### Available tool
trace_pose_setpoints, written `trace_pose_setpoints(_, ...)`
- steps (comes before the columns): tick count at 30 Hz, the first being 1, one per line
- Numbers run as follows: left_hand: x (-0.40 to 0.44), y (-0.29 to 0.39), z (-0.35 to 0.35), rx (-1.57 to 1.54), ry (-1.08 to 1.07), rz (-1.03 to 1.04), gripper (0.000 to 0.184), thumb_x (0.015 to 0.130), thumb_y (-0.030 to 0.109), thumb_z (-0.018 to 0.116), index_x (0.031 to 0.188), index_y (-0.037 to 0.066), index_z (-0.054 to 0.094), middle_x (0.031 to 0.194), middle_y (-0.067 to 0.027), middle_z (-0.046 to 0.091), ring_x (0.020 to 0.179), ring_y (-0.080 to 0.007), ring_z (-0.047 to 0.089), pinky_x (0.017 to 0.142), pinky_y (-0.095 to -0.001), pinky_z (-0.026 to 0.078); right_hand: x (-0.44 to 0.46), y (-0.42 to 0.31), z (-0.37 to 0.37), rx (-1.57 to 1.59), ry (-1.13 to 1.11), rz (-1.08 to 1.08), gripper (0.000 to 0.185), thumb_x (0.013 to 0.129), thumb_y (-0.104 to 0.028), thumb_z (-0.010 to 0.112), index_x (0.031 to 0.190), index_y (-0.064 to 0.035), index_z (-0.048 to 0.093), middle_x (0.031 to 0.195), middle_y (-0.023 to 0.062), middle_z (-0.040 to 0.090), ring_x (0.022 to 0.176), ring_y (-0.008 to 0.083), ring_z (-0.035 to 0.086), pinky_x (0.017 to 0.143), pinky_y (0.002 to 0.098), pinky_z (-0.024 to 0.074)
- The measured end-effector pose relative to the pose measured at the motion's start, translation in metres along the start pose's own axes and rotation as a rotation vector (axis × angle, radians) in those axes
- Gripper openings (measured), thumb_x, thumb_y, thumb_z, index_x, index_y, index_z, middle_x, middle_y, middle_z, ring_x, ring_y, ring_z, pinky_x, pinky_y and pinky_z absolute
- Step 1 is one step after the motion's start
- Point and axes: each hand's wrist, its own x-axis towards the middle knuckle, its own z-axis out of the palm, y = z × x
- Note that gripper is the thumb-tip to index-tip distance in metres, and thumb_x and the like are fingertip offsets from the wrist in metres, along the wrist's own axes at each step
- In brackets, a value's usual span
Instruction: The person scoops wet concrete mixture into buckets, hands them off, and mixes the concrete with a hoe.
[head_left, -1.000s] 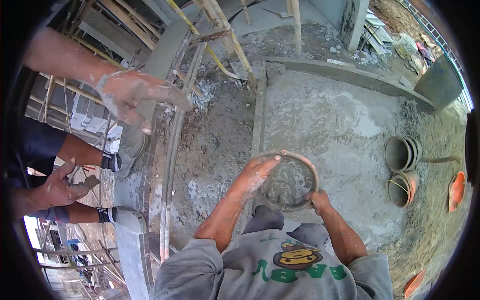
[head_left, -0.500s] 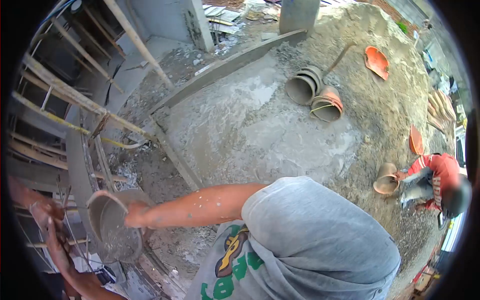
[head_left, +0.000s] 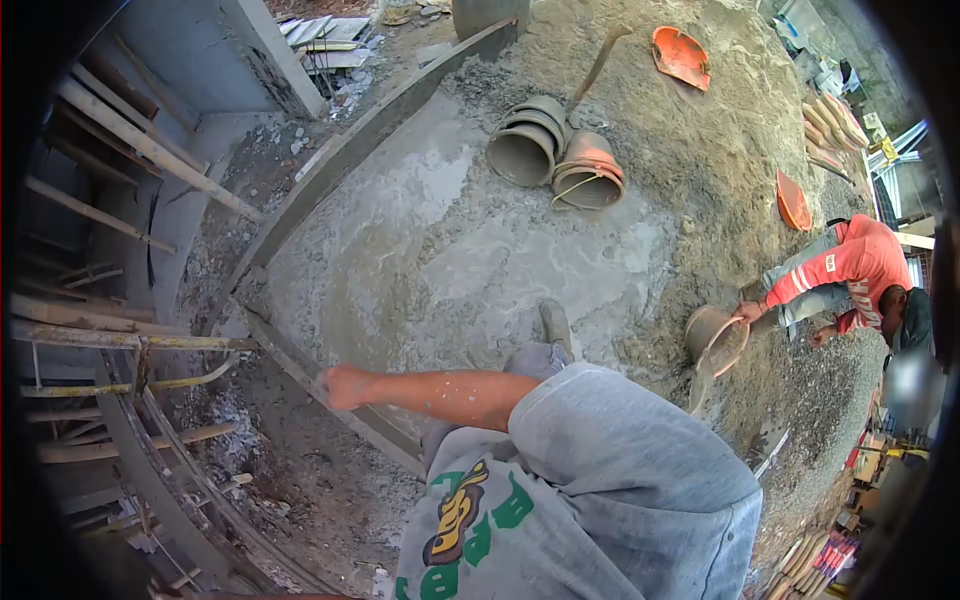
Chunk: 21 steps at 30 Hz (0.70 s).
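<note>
My right hand (head_left: 345, 387) is curled into a fist at the end of my outstretched arm, with nothing visible in it. It hangs above the narrow raised edging (head_left: 330, 365) beside the wet concrete (head_left: 510, 270). A thin strip of what looks like my left arm (head_left: 290, 597) shows at the bottom edge; its fingers cannot be made out. Beyond my reach, stacked mud-coated buckets (head_left: 522, 153) and orange-rimmed buckets (head_left: 590, 183) lie tipped on the concrete.
At right, a bent-over person in a red top (head_left: 850, 265) tips a bucket (head_left: 717, 338), and grey slurry runs out. Orange scoop-like pieces (head_left: 681, 57) lie on the sand heap (head_left: 740, 150). Wooden poles (head_left: 150, 145) and long curved boards (head_left: 160, 470) fill the left side.
The bucket of grey mix in my right hand is gone from it, and the other hands near it are out of sight. My view has turned. The person in red has tilted their bucket, pouring.
</note>
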Motion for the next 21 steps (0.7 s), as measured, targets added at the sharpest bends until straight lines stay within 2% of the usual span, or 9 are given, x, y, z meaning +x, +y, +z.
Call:
trace_pose_setpoints(1,-0.055,-0.014,0.039,-0.058,-0.213,-0.241,0.041,0.095,0.031,0.049,0.117,-0.004,0.053,0.110,-0.0138,0.061,0.101,-0.0203,0.059,0.087,-0.0293,0.048,0.005,0.102,-0.009,-0.233,0.139,-0.044,0.037,0.070,-0.022,0.053,0.098,-0.0025,0.065,0.096,0.0242,0.064,0.089,0.0399,0.062,0.081,0.0454,0.0495)
trace_pose_setpoints(4,-0.286,-0.047,0.148,-0.119,-0.898,-0.546,0.040,0.091,0.027,0.057,0.118,-0.002,0.053,0.109,-0.0123,0.061,0.098,-0.0203,0.058,0.082,-0.0317,0.046,-0.108,0.306,-0.101,-0.006,0.493,0.647,0.038,0.071,-0.023,0.053,0.097,0.0013,0.066,0.102,0.0239,0.063,0.096,0.0394,0.061,0.085,0.0447,0.0480)
trace_pose_setpoints(6,-0.446,0.016,0.174,0.023,-1.405,-0.440,0.042,0.088,0.018,0.062,0.122,-0.003,0.049,0.105,-0.0128,0.059,0.095,-0.0205,0.055,0.086,-0.0333,0.043,-0.201,0.409,-0.170,0.083,0.466,0.930,0.044,0.073,-0.024,0.051,0.107,0.0017,0.062,0.118,0.0244,0.056,0.112,0.0365,0.053,0.094,0.0432,0.0426)
trace_pose_setpoints(10,-0.718,0.133,0.235,0.081,-1.834,-0.314,0.061,0.077,0.014,0.071,0.128,-0.006,0.044,0.119,-0.0237,0.055,0.113,-0.0316,0.053,0.096,-0.0371,0.040,-0.326,0.583,-0.294,0.060,0.914,1.201,0.054,0.073,-0.026,0.052,0.120,0.0002,0.054,0.116,0.0268,0.057,0.109,0.0388,0.055,0.095,0.0411,0.0427)
trace_pose_setpoints(15,-1.024,0.248,0.405,-0.222,-2.018,-0.091,0.084,0.072,0.015,0.075,0.138,-0.005,0.028,0.131,-0.0276,0.045,0.124,-0.0363,0.044,0.102,-0.0375,0.035,-0.362,0.750,-0.426,-0.226,1.201,1.001,0.066,0.075,-0.031,0.063,0.132,-0.0026,0.044,0.123,0.0252,0.053,0.113,0.0380,0.052,0.097,0.0397,0.0412)
trace_pose_setpoints(18,-1.107,0.303,0.466,-0.447,-2.150,0.006,0.072,0.077,0.035,0.070,0.134,0.002,0.040,0.132,-0.0272,0.044,0.124,-0.0352,0.043,0.102,-0.0374,0.036,-0.341,0.810,-0.463,-0.360,1.100,0.898,0.067,0.075,-0.031,0.066,0.132,-0.0034,0.044,0.123,0.0254,0.053,0.112,0.0383,0.052,0.092,0.0412,0.0432)
trace_pose_setpoints(19,-1.145,0.287,0.471,-0.486,-2.053,0.338,0.059,0.080,0.047,0.064,0.116,0.000,0.057,0.115,-0.0252,0.057,0.108,-0.0340,0.056,0.090,-0.0380,0.045,-0.325,0.807,-0.463,-0.200,1.064,0.910,0.067,0.074,-0.028,0.069,0.131,-0.0031,0.044,0.119,0.0256,0.055,0.110,0.0387,0.053,0.088,0.0416,0.0439)
trace_pose_setpoints(20,-1.133,0.301,0.467,-0.231,-2.407,0.121,0.058,0.082,0.055,0.058,0.094,-0.001,0.065,0.083,-0.0184,0.064,0.078,-0.0284,0.062,0.070,-0.0375,0.049,-0.312,0.824,-0.448,-0.425,1.289,0.609,0.057,0.073,-0.024,0.071,0.121,-0.0014,0.050,0.104,0.0242,0.061,0.099,0.0392,0.057,0.083,0.0430,0.0449)
trace_pose_setpoints(21,-1.141,0.290,0.452,-0.245,-2.409,0.030,0.058,0.083,0.056,0.057,0.085,-0.001,0.064,0.069,-0.0140,0.059,0.066,-0.0249,0.058,0.063,-0.0376,0.046,-0.314,0.851,-0.440,-0.479,1.292,0.648,0.046,0.071,-0.020,0.072,0.108,0.0000,0.053,0.091,0.0215,0.062,0.085,0.0377,0.059,0.078,0.0414,0.0463)
